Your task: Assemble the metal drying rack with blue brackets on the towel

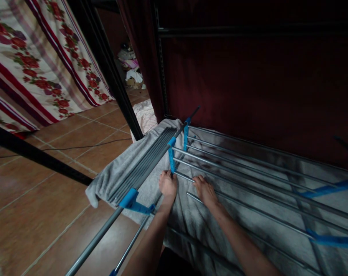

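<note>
My left hand (168, 185) is closed at the lower end of a blue plastic bracket (171, 156), its fingertips partly hidden. My right hand (205, 188) grips a thin grey metal tube (257, 212) close to where its end meets that bracket. Above this tube, further rods (237, 163) run from the bracket toward blue plastic pieces (332, 239) at the right. Below my right hand, another rod (192, 196) shows a free end. A second blue bracket (185, 137) sits farther back on the same long pole (97, 234).
Several loose grey tubes (145, 166) lie side by side on a grey blanket (104, 189). At the lower left, a blue bracket (130, 199) joins the long pole. Black frame posts (116, 76) stand beside the tiled floor (61, 199). Dark red cloth (248, 84) hangs behind.
</note>
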Demonstrator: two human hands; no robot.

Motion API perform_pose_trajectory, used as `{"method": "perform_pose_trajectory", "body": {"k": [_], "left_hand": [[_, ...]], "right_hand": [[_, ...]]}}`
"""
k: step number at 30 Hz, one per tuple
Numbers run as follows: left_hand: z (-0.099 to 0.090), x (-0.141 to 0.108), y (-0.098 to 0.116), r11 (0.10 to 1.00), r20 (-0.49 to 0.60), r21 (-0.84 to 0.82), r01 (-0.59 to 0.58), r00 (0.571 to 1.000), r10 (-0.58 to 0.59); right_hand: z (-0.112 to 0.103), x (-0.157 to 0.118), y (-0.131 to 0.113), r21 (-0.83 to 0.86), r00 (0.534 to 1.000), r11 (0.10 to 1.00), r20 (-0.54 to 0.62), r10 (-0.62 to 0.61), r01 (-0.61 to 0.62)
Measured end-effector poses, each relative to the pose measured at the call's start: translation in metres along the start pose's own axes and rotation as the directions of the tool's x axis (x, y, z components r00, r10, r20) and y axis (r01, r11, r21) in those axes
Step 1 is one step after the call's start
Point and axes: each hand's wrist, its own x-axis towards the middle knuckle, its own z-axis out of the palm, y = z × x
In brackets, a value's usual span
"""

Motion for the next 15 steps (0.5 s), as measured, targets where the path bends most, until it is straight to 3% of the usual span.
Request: {"method": "perform_pose_trajectory", "body": {"k": [10,15], "left_hand": [[-0.001,-0.004,0.002,1.0,-0.008,-0.01,0.002,1.0,-0.002],[-0.004,-0.004,0.003,1.0,-0.009,0.006,-0.016,1.0,0.016]], "right_hand": [[0.014,0.002,0.002,0.001,1.0,1.0,-0.015,-0.018,0.018],[0.008,0.002,0.001,-0.066,0.999,0.997,-0.013,-0.031,0.03]]}}
